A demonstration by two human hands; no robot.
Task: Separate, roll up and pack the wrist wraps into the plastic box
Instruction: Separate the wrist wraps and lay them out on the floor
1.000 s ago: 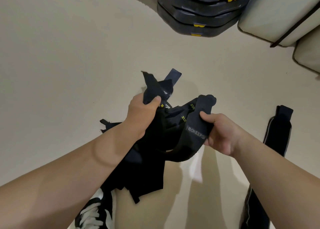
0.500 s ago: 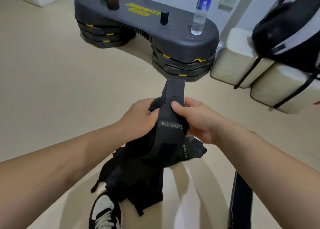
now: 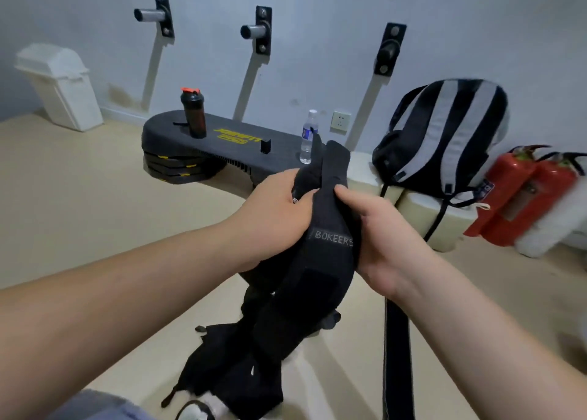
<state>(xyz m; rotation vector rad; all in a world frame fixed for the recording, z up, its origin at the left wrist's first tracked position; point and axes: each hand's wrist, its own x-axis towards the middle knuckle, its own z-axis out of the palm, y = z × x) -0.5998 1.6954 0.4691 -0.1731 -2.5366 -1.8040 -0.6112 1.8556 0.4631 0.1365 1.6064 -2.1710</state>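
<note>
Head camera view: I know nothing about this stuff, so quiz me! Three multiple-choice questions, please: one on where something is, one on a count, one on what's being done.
1. Where does the clear plastic water bottle stand?
A. on the floor
B. on a chair
C. on the dark grey weight-plate base

2. How many black wall-mounted pegs are in view?
A. one
B. three
C. six

3. The bundle of black fabric wrist wraps is:
A. gripped by the left hand and the right hand
B. lying untouched
C. packed in a box

Answers:
1 C, the bottle's foot sits on the base's top.
2 B, three brackets line the wall.
3 A, fingers of both hands curl round the bundle.
</note>
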